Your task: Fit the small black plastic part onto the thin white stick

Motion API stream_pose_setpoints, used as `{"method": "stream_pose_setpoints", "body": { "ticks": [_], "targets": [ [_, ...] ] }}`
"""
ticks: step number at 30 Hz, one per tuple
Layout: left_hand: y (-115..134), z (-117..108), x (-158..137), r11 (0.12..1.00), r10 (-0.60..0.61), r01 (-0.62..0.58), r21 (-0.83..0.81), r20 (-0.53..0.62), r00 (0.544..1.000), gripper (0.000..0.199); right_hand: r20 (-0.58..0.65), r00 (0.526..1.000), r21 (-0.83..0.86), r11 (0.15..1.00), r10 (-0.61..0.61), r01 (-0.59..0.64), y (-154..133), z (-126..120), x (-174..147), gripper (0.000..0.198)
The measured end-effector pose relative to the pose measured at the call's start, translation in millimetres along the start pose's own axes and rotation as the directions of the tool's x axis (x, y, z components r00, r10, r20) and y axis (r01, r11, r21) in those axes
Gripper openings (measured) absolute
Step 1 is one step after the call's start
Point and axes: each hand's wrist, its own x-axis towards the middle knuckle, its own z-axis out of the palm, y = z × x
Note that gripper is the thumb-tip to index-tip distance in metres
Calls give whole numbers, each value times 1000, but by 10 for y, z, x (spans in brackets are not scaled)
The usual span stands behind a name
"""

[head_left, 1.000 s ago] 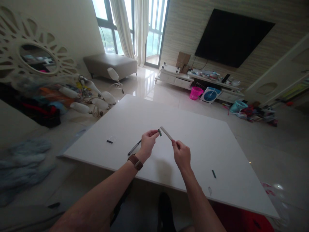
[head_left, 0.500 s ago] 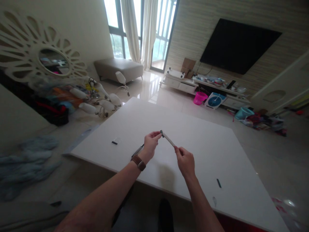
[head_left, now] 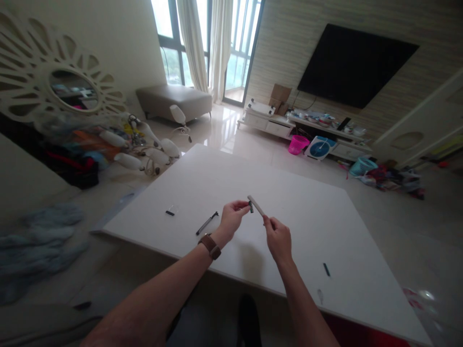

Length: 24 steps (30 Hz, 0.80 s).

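Observation:
My left hand [head_left: 233, 218], with a brown-strapped watch on its wrist, pinches a small dark green piece [head_left: 251, 207] shaped like a razor head. My right hand [head_left: 278, 237] is closed around the lower end of a slim grey stick [head_left: 256, 206], resembling a razor handle. The stick slants up to the left, its upper end close beside the green piece; whether they touch I cannot tell. Both hands are above the white tabletop [head_left: 289, 193]. Just left of my left hand lies a thin silver-and-black rod [head_left: 207, 224].
A small black bar with a clear part [head_left: 170, 212] lies on the table's left. On the right are a dark green strip [head_left: 326, 269] and a small clear piece [head_left: 320, 296]. A lamp with white shades [head_left: 155, 155] stands beyond the left edge.
My left hand has shifted slightly right, and the green piece has gone from the stick's tip to just below it. The rod on the table shows more fully. The view has shifted a little.

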Motion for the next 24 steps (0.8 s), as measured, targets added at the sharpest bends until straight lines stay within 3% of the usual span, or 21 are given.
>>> {"method": "stream_pose_setpoints", "body": {
  "ticks": [2,4,7,10,13,18,24],
  "targets": [
    [-6,1,5,1000,-3,3,-22,5,1000,30,-41,999,14,1000,8,-7,-7,-16,2,54],
    [3,-19,39,997,-9,4,-83,-62,998,35,-60,998,7,1000,5,-4,-12,-28,-3,53],
    [7,-44,79,991,-29,12,-131,-134,990,39,-16,1000,-47,999,-8,7,-10,-16,-18,53],
    [-16,-29,53,996,-42,37,-78,-71,997,38,19,1000,-67,998,-13,14,-6,6,-19,52],
    [-27,-17,34,996,-61,59,-62,-25,998,37,-28,999,-53,998,-17,15,-9,2,-6,52],
    [1,-49,69,993,-48,34,-109,-137,989,34,-2,1000,-78,997,-17,16,-18,-2,-15,52],
    [-35,41,-62,996,-80,80,-48,15,997,32,-39,999,-63,998,5,-8,-17,8,-9,51]
  ]
}}
